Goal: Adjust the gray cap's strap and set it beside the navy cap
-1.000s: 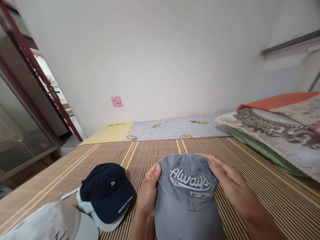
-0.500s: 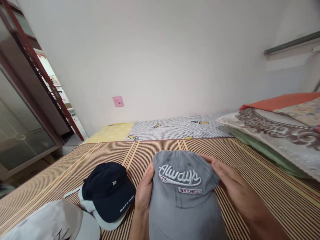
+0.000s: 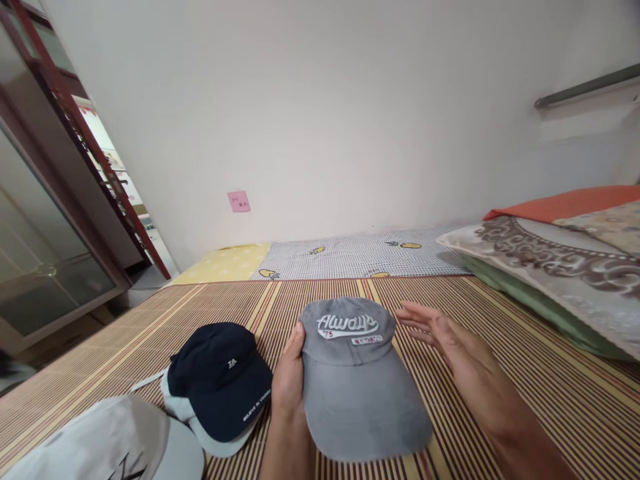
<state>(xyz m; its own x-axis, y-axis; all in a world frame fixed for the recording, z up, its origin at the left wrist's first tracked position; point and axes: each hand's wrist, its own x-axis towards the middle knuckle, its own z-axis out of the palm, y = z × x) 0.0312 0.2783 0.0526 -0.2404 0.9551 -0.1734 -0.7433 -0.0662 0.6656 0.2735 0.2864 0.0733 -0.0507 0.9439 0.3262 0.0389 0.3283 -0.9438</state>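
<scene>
A grey cap (image 3: 357, 380) with "Always" lettering is at the lower middle, its brim towards me. My left hand (image 3: 290, 373) grips its left side, thumb on the outside and the other fingers hidden behind the cap. To the right of the cap, my right hand (image 3: 445, 337) is apart from it, with fingers stretched out and nothing in them. A dark navy cap (image 3: 220, 380) lies on a pale cap (image 3: 200, 437) left of my left hand. A white cap (image 3: 110, 440) is at the lower left corner.
The striped mat (image 3: 175, 327) covers the surface. Pillows (image 3: 550, 267) are stacked at the right. A patterned cloth (image 3: 350, 257) runs along the wall (image 3: 350, 120), which bears a pink note (image 3: 239, 201). At the left stands a glass-panelled cabinet (image 3: 45, 227).
My right hand has let go of the grey cap and moved off it, its fingers now spread. The cap's brim has tipped up and turned towards the right, so its front edge now shows.
</scene>
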